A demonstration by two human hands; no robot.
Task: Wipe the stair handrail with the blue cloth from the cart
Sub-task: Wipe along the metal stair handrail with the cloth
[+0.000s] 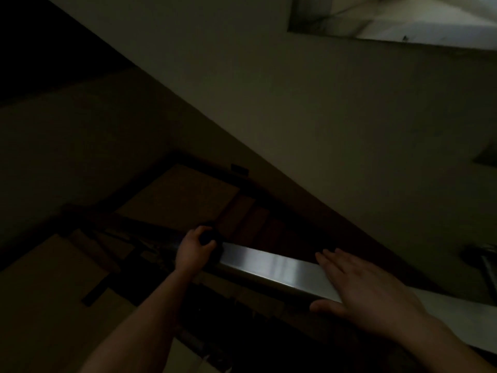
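It's very dim in this stairwell. A pale wall (pixel 309 109) fills most of the view, cut by a slanted edge running down to the right. Below it, brown stair treads (pixel 252 219) descend toward a landing (pixel 177 195), both barely lit.

The metal handrail (pixel 269 265) crosses the lower middle, a flat-topped, brushed steel bar that catches the only real sheen here. It runs from the left, where it fades into shadow, down toward the right.

The right hand (pixel 368 294) lies spread flat on top of the rail, fingers straight and extended along it, thumb hanging over the near edge, gripping nothing.

Further up the rail, the left hand (pixel 195 251) is curled around a dark bunched cloth (pixel 211 239), pressing it onto the rail's top surface. The light is too poor to tell the cloth's colour; it reads almost black.
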